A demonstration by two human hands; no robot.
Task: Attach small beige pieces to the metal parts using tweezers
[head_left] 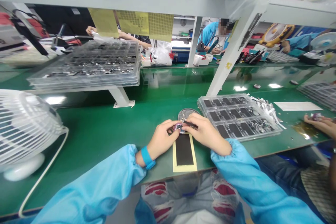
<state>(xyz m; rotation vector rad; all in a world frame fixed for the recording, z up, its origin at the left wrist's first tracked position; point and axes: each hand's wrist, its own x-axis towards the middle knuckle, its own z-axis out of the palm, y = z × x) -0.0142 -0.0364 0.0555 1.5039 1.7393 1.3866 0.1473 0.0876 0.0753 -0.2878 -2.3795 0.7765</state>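
My left hand [162,139] and my right hand [206,132] meet over the green bench, both pinching one small shiny part [179,126] between their fingertips. A thin dark tool or strip [191,124] lies under my right fingers. Directly below the hands a black rectangular pad with a yellow border [184,152] rests at the bench's front edge. Behind the hands sits a small round mesh disc [187,113]. A blue band [147,157] circles my left wrist, and both arms wear light blue sleeves.
A clear tray of dark rectangular parts [237,115] lies right of my hands, with white paper scraps [267,108] beside it. A white desk fan [25,129] stands left. Stacked clear trays [89,63] sit on a raised shelf. A neighbour's hand [321,124] works at right; other people sit opposite.
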